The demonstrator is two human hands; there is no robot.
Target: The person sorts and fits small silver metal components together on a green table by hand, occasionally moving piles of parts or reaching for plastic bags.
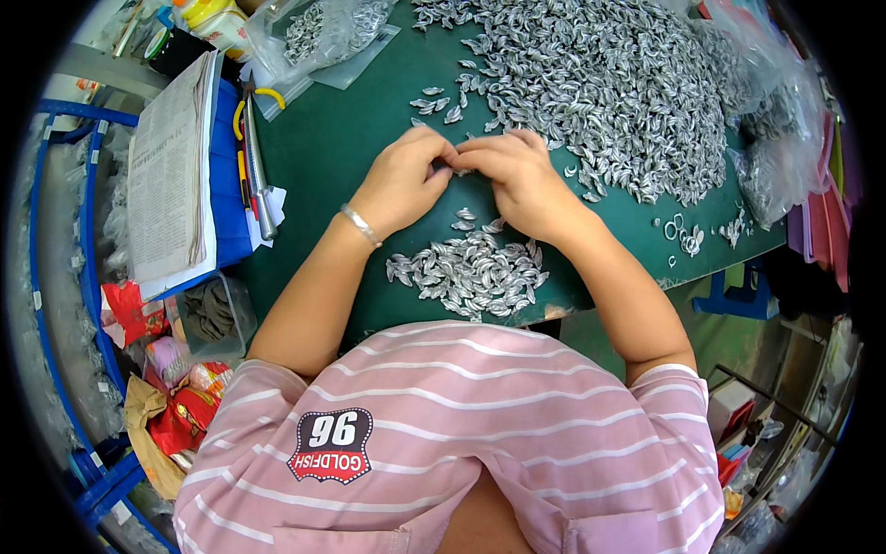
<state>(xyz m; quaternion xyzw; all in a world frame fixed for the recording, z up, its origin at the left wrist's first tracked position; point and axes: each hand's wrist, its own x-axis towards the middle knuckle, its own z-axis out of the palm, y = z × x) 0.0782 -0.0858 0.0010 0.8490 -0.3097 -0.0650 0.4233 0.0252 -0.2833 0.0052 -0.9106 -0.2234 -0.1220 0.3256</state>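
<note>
My left hand (403, 177), with a silver bangle on its wrist, and my right hand (526, 180) meet over the green table (314, 185). Thumbs and forefingers of both are pinched together, fingertips touching. A small silvery bit shows under the right fingers, but the fingers hide what it is. Beyond the hands spreads a large heap of silver, ridged, leaf-shaped metal pieces (609, 83). A smaller pile of like pieces (471, 277) lies between my forearms, close to the table's front edge. Several loose pieces (432, 103) lie just past my left hand.
Left of my arms are pliers with yellow handles (242, 138), a newspaper (171, 175) on a blue holder and a plastic tub (217, 314). Clear bags of pieces (318, 32) lie at the far left, more bags (775, 138) at the right. Small rings (678, 224) lie near the right edge.
</note>
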